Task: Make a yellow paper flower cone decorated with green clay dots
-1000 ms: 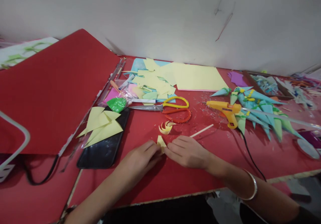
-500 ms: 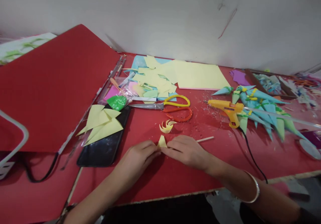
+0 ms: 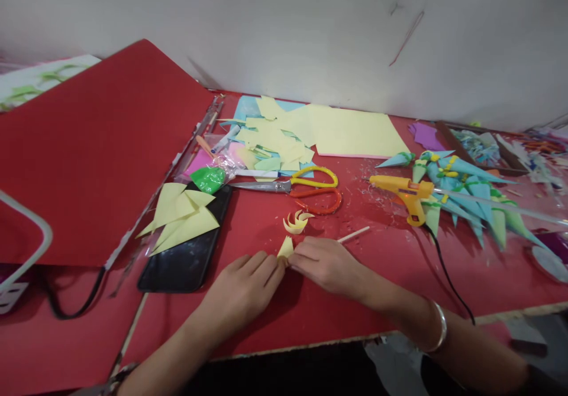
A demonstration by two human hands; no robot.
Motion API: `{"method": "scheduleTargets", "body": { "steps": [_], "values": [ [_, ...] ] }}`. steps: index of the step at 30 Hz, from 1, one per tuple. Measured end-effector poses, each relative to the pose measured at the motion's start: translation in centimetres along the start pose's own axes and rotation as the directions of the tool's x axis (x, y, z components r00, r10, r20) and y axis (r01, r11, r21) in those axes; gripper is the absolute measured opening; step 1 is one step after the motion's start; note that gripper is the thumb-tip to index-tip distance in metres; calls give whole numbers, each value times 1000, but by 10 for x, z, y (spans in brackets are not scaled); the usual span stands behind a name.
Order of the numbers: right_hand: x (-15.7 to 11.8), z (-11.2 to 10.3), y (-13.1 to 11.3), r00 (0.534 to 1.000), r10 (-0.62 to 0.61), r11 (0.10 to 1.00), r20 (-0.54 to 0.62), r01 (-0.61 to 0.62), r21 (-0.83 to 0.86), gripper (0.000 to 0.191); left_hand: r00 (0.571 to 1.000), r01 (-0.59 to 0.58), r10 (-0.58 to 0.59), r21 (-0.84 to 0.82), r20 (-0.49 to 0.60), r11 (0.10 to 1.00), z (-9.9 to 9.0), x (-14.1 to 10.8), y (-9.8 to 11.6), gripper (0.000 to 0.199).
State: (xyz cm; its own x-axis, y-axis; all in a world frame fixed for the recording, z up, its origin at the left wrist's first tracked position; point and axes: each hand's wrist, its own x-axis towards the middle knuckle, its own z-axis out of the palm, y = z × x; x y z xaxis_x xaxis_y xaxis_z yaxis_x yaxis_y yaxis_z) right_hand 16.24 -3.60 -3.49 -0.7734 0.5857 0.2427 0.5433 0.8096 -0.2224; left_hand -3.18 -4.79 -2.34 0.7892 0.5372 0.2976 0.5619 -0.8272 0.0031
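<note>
Close to the table's front edge, a small yellow paper piece (image 3: 286, 247) is pinched between my two hands, its fringed or pointed top showing. My left hand (image 3: 249, 283) has its fingers closed on the left side of the paper. From the right, my right hand (image 3: 331, 266) grips the same piece with fingertips together. A thin pale stick (image 3: 354, 234) pokes out behind my right hand, its near end hidden. Just beyond my fingers lies a curled yellow paper piece (image 3: 297, 222) with cut, petal-like strips. Scissors (image 3: 288, 187) with yellow and red handles rest past it.
Left, yellow paper cut-outs (image 3: 186, 218) lie on a black phone (image 3: 184, 269) beside a raised red board (image 3: 110, 159). Paper scraps (image 3: 279, 138) and a yellow sheet (image 3: 359, 135) sit at the back. Right are a glue gun (image 3: 403, 195) with cord and blue-green paper cones (image 3: 461, 189).
My fingers have shifted around the yellow paper piece, which now leans right. The stick behind my right hand has tilted, its far end higher and further left.
</note>
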Motion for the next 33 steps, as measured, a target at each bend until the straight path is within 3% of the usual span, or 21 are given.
{"method": "scheduleTargets", "body": {
  "steps": [3,7,9,13,17,24,28,33],
  "values": [
    [-2,-2,-4,998,61,998,7,-61,-3,25,1000,18,-18,-76,3,997,1,0,-1,31],
    [-6,0,-5,994,84,996,-64,-82,26,23,972,226,-195,-303,128,926,9,1,-6,28],
    [-7,0,-4,992,94,994,-80,-89,67,24,957,279,-227,-360,179,890,12,1,-9,31],
    [-2,-4,-2,991,130,975,-24,-124,184,29,959,268,-207,-383,195,884,13,0,-10,35],
    [0,-6,-1,990,140,959,0,-135,250,29,978,200,-168,-322,126,925,13,-5,-7,28],
    [-5,0,-3,991,136,980,9,-136,146,26,999,44,-36,-224,40,974,3,-5,-7,26],
    [-5,1,-3,994,101,992,-41,-98,77,25,996,92,-92,-193,9,977,3,-4,-5,28],
    [-6,0,-2,993,14,999,-121,-9,45,22,958,284,-275,-395,79,874,8,-3,-7,28]
  ]
}}
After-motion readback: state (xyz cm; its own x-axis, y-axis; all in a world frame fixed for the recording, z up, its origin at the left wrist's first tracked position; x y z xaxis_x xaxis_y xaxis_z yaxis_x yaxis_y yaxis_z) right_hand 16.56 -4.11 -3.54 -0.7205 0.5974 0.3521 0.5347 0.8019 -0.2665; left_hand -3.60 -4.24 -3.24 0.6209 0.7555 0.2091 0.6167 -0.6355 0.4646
